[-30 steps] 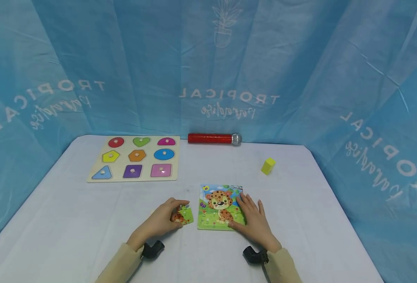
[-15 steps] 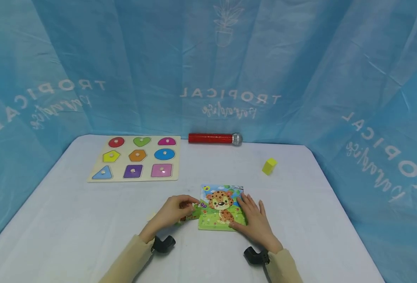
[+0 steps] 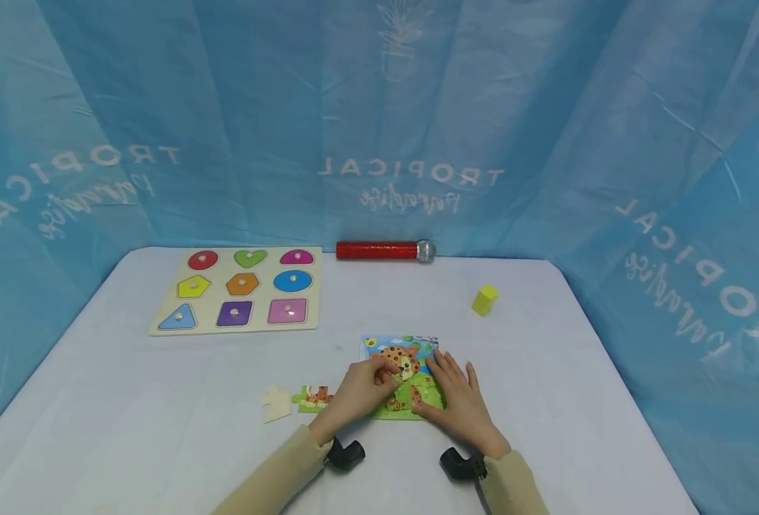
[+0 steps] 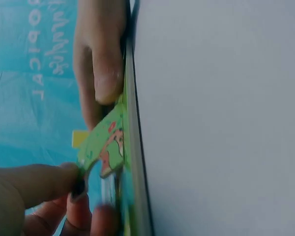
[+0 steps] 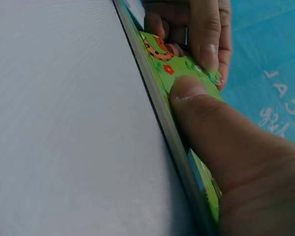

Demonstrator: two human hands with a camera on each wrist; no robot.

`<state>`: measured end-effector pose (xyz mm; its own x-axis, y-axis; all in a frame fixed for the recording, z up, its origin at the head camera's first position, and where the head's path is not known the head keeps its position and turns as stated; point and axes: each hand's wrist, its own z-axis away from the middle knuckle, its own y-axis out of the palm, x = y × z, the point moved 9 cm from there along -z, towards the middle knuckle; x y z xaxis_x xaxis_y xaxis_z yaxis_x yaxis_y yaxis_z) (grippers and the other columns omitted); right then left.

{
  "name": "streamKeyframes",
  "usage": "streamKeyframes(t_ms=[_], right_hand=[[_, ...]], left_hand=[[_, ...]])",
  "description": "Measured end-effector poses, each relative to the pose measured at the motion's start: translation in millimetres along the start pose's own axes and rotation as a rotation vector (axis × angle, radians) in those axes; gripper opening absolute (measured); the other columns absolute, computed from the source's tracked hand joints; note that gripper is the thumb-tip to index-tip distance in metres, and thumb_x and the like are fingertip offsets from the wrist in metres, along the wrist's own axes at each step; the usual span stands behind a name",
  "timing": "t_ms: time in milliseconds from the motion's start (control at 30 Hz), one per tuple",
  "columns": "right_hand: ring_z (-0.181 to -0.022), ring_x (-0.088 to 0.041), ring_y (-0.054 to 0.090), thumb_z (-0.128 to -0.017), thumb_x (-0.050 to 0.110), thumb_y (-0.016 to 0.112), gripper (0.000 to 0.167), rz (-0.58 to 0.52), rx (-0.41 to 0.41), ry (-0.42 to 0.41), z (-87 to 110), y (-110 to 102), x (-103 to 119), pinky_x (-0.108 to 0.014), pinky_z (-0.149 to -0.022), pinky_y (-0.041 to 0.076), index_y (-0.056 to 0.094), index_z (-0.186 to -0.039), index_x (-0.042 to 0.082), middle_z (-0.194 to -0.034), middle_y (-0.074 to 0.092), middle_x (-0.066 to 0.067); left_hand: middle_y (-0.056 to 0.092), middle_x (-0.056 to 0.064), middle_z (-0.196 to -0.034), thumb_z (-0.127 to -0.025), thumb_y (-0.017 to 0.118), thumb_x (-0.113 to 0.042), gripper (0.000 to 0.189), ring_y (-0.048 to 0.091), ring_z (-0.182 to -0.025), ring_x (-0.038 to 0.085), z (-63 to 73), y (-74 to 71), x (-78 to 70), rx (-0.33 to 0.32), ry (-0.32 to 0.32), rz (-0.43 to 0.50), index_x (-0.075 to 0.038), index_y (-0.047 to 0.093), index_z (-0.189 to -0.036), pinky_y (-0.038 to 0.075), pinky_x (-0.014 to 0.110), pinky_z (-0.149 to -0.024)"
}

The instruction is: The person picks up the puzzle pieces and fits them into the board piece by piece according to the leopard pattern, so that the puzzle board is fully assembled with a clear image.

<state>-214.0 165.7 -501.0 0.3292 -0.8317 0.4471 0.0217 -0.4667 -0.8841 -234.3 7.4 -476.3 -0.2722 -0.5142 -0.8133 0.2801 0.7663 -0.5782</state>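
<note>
A cartoon leopard jigsaw puzzle [image 3: 429, 345] lies flat on the white table before me. My left hand [image 3: 356, 390] reaches over its left part, and its thumb and fingers pinch a green jigsaw piece [image 4: 101, 145]. In the left wrist view that piece is tilted, its lower edge close to the puzzle's surface; whether it touches cannot be told. My right hand [image 3: 461, 404] rests on the puzzle's right side with fingers extended. Its thumb [image 5: 189, 93] lies on the green part near the front edge. The left hand hides part of the leopard.
Left of the puzzle lie a pale jigsaw piece [image 3: 276, 404] and a leopard-print piece [image 3: 313, 398], partly behind my left arm. Farther back are a knobbed shape board [image 3: 266, 293], a red toy microphone [image 3: 379, 250] and a yellow block [image 3: 485, 300]. Blue curtains hang around the table.
My left hand has moved right with a jigsaw piece, from beside the puzzle to over it. Two loose pieces on the left now show. My right hand has stayed on the puzzle.
</note>
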Motion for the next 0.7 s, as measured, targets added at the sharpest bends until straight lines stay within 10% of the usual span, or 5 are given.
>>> streamKeyframes(t_ms=[700], right_hand=[[-0.146, -0.036, 0.026, -0.083, 0.050, 0.068, 0.082, 0.001, -0.024, -0.025, 1.6, -0.3, 1.3, -0.063, -0.116, 0.006, 0.039, -0.149, 0.011, -0.158, 0.032, -0.010]], left_hand=[[0.062, -0.004, -0.066, -0.085, 0.074, -0.016, 0.011, 0.047, -0.053, 0.000, -12.3, 27.0, -36.7, -0.020, 0.092, -0.306, -0.008, 0.073, -0.093, 0.039, 0.015, -0.049]])
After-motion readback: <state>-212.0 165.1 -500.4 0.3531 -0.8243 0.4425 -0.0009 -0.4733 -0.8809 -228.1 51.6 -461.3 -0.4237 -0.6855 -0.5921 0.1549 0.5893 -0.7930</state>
